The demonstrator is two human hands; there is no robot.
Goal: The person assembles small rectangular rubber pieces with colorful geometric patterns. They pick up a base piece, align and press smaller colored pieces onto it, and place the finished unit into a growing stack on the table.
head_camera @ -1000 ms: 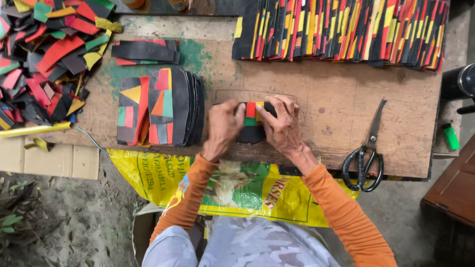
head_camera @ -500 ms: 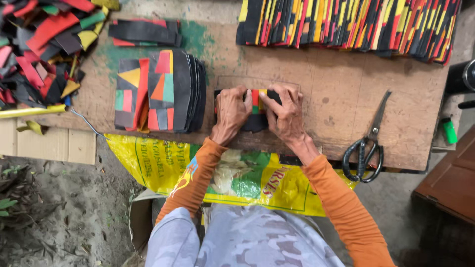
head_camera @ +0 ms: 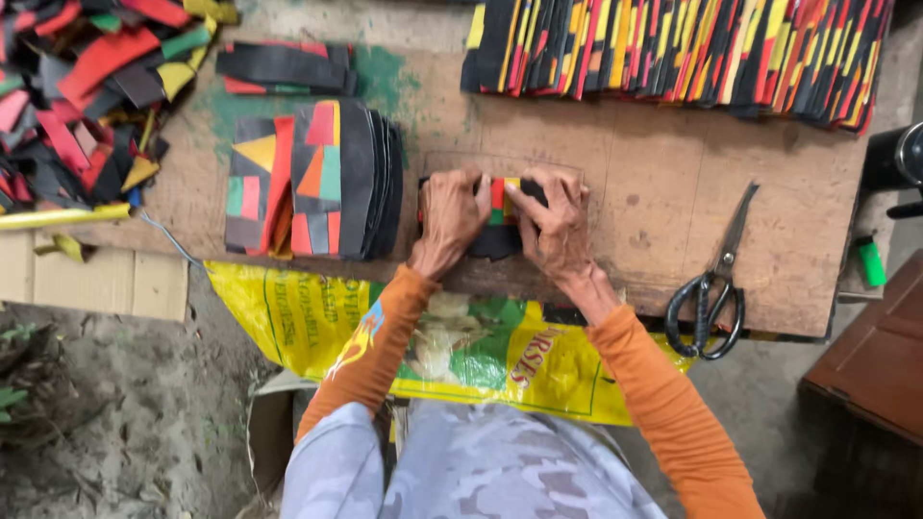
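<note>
black patchwork piece (head_camera: 497, 235) with red, green, yellow strips pinned to wooden counter (head_camera: 615, 144); left hand (head_camera: 450, 213) and right hand (head_camera: 556, 219) grip closed on it, scissors (head_camera: 711, 288) near.

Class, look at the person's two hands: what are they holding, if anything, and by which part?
Both hands, left hand and right hand, press a multicoloured patchwork piece against the wooden board, gripping its left and right ends.
</note>
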